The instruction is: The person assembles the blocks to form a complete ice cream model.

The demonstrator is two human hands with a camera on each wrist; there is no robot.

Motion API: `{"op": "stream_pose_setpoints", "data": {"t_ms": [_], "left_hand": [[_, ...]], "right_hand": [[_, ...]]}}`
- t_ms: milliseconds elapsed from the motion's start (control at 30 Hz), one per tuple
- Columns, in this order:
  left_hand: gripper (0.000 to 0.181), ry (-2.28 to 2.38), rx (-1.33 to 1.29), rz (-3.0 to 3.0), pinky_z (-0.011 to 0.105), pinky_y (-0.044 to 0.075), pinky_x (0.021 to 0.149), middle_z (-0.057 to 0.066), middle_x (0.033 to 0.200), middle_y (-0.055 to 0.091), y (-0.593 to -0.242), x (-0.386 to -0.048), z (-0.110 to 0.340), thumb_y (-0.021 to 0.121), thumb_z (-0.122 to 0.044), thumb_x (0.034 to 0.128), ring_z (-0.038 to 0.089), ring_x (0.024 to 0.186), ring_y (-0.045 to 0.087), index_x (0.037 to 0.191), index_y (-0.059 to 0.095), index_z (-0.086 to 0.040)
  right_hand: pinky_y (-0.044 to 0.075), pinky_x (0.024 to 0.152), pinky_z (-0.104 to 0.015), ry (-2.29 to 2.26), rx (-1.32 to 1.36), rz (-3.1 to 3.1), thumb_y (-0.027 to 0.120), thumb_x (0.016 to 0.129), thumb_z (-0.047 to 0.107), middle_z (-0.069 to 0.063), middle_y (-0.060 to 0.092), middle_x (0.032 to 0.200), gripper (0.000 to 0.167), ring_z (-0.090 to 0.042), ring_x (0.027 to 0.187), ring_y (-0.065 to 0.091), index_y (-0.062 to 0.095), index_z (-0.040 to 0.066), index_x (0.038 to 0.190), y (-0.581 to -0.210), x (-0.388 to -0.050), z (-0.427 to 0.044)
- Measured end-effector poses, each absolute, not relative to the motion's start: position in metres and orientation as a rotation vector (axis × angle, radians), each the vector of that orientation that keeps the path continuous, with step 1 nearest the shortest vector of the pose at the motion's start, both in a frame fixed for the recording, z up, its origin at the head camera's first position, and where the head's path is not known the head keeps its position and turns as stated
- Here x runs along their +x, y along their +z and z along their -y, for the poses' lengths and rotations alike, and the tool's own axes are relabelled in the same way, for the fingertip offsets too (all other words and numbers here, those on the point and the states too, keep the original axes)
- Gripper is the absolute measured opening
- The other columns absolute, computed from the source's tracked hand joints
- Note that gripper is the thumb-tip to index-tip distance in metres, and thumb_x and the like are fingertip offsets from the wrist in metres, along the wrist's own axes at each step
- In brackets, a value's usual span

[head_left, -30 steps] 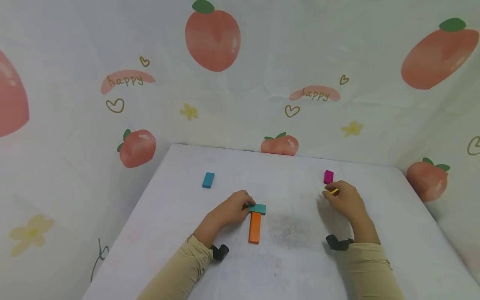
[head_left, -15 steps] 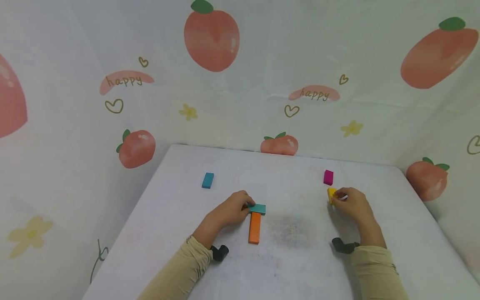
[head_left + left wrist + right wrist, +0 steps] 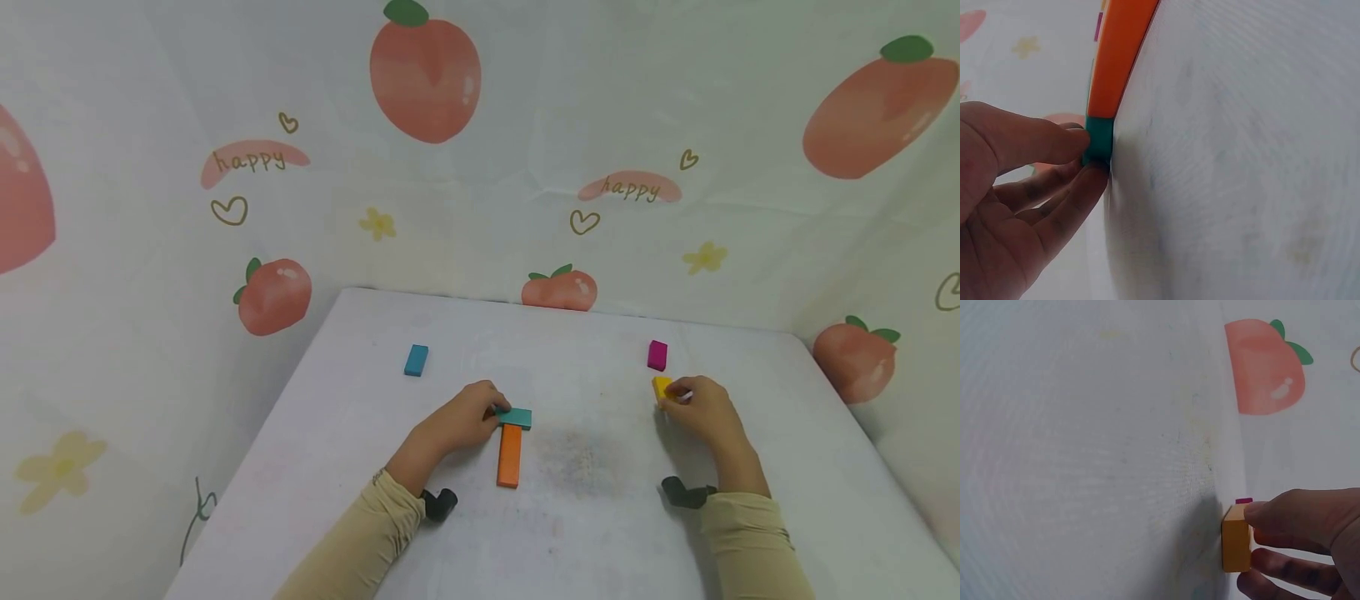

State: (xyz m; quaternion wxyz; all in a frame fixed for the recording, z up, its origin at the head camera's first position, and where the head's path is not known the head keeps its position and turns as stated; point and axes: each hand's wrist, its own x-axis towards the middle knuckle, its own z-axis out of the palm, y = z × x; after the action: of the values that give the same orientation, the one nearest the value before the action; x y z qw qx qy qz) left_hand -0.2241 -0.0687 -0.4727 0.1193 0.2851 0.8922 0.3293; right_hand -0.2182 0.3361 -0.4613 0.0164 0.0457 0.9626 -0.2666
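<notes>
My left hand (image 3: 467, 414) pinches the left end of a teal block (image 3: 516, 418) between thumb and fingertips. The teal block lies crosswise against the far end of an orange block (image 3: 509, 457); the left wrist view shows the teal end (image 3: 1100, 139) touching the orange one. Farther right, my right hand (image 3: 705, 408) holds a yellow block (image 3: 662, 387) by thumb and fingers, partly covering it. In the right wrist view this yellow block (image 3: 1236, 544) is at the table surface; whether it touches cannot be told. Just beyond it lies a magenta block (image 3: 657, 355).
A blue block (image 3: 416, 361) lies at the back left of the white table (image 3: 585, 542). Behind the table hangs a pale cloth (image 3: 480, 217) printed with peaches. Each wrist carries a black camera mount, such as the left mount (image 3: 441, 505).
My right hand has shifted slightly right and toward me, and more of the yellow block shows in its fingers. The left hand and the other blocks stay put.
</notes>
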Motion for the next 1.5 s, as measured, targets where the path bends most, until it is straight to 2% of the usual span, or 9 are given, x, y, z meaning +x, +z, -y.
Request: {"op": "stream_pose_setpoints", "data": {"t_ms": [300, 800, 1033, 1300, 1500], "left_hand": [[0.026, 0.971, 0.832, -2.601, 0.038, 0.057, 0.096, 0.012, 0.118, 0.067, -0.473, -0.226, 0.069, 0.061, 0.002, 0.1021, 0.020, 0.101, 0.061, 0.125, 0.074, 0.001], [0.027, 0.970, 0.792, -2.607, 0.039, 0.057, 0.096, 0.012, 0.120, 0.068, -0.470, -0.223, 0.069, 0.061, 0.002, 0.1021, 0.020, 0.103, 0.062, 0.125, 0.075, 0.001], [0.027, 0.984, 0.784, -2.600, 0.039, 0.058, 0.096, 0.012, 0.119, 0.068, -0.472, -0.223, 0.069, 0.061, 0.002, 0.1020, 0.020, 0.103, 0.063, 0.125, 0.075, 0.000], [0.026, 0.986, 0.796, -2.607, 0.039, 0.058, 0.096, 0.012, 0.118, 0.067, -0.473, -0.223, 0.069, 0.062, 0.002, 0.1021, 0.021, 0.103, 0.063, 0.125, 0.074, 0.000], [0.027, 0.993, 0.795, -2.601, 0.039, 0.057, 0.097, 0.012, 0.120, 0.067, -0.473, -0.222, 0.068, 0.061, 0.002, 0.1024, 0.020, 0.103, 0.062, 0.126, 0.074, 0.001]], "right_hand": [[0.058, 0.080, -0.044, -0.830, 0.112, -2.997, 0.078, 0.093, 0.019, -0.029, 0.067, 0.115, 0.040, -0.037, 0.097, 0.064, 0.071, -0.010, 0.120, -0.466, -0.224, -0.327], [0.059, 0.085, -0.048, -0.819, 0.034, -2.987, 0.075, 0.093, 0.015, -0.028, 0.065, 0.118, 0.034, -0.036, 0.097, 0.063, 0.074, -0.008, 0.119, -0.470, -0.232, -0.302], [0.059, 0.081, -0.045, -0.821, -0.007, -2.973, 0.075, 0.093, 0.014, -0.025, 0.067, 0.113, 0.032, -0.033, 0.093, 0.063, 0.075, -0.006, 0.118, -0.469, -0.236, -0.290], [0.059, 0.092, -0.051, -0.795, 0.007, -2.959, 0.075, 0.095, 0.015, -0.024, 0.068, 0.121, 0.032, -0.035, 0.101, 0.064, 0.075, -0.003, 0.122, -0.470, -0.239, -0.275], [0.059, 0.096, -0.053, -0.840, -0.035, -2.955, 0.075, 0.096, 0.012, -0.024, 0.068, 0.124, 0.029, -0.036, 0.105, 0.065, 0.076, -0.003, 0.120, -0.470, -0.240, -0.266]]}}
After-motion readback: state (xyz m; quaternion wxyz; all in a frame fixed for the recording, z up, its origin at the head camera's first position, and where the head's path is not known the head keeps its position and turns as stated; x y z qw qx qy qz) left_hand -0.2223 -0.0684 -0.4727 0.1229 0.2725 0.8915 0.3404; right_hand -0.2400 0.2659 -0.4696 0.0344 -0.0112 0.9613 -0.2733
